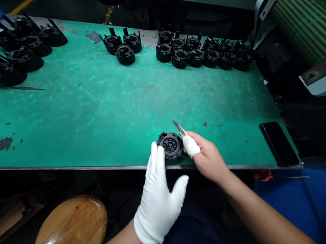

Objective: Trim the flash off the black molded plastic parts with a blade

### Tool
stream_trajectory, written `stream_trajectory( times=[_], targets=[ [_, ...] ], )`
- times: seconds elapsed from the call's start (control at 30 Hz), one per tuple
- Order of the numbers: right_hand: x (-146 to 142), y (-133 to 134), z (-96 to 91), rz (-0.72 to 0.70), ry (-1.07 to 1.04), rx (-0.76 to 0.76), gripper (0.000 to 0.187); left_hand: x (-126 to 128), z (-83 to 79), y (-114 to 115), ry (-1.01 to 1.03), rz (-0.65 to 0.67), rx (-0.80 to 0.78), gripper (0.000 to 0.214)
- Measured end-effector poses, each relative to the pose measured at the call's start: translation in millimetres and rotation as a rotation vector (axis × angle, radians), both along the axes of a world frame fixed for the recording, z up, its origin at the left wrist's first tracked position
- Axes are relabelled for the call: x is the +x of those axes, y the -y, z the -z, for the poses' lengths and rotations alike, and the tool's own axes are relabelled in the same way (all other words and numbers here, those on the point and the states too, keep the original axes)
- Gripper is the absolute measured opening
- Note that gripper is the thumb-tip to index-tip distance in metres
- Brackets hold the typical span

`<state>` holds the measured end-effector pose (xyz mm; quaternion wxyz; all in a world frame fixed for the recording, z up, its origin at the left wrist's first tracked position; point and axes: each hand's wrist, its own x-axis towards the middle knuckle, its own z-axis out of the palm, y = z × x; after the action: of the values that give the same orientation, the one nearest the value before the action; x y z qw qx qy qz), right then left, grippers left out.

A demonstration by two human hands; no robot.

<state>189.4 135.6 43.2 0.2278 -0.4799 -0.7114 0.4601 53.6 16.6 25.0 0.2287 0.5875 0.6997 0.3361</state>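
A round black plastic part (170,145) lies on the green table (98,107) close to its front edge. My left hand (159,198), in a white glove, reaches toward it with fingers stretched out, the fingertips at the part's near rim. My right hand (205,155) is bare except for a white wrap on one finger. It is closed on a small knife (179,128), whose blade points up and left just beside the part.
Several similar black parts (199,53) stand in a group at the table's far edge, three more (123,47) to their left, and larger ones (21,52) at far left. A dark phone (279,142) lies at the right corner. A wooden stool (72,223) stands below the table.
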Motion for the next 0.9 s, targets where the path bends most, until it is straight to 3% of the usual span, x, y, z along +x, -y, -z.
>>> stream_trajectory(
  times=[0.07,0.13,0.23,0.4,0.63,0.9],
  targets=[
    [6,-12,-4.4,-0.045,0.06,0.092,0.036,3,-4.8,8,-0.011,0.041,-0.031,0.092],
    [18,-19,-14.7,-0.143,0.152,0.173,0.038,0,-7.0,1,0.023,0.007,-0.002,0.095],
    [37,-17,-28.8,-0.274,0.383,0.269,0.043,-17,-4.9,-28,0.093,-0.007,0.059,0.102],
    [44,-8,-31.3,-0.389,0.707,0.336,0.049,-41,2.5,-66,0.141,0.15,0.01,0.094],
    [46,-1,-36.2,-0.447,0.667,0.217,0.053,-38,4.0,-64,0.169,0.116,0.002,0.085],
    [42,21,-22.6,-0.319,0.577,0.194,0.047,-29,5.6,-60,0.147,0.025,0.071,0.081]
  ],
)
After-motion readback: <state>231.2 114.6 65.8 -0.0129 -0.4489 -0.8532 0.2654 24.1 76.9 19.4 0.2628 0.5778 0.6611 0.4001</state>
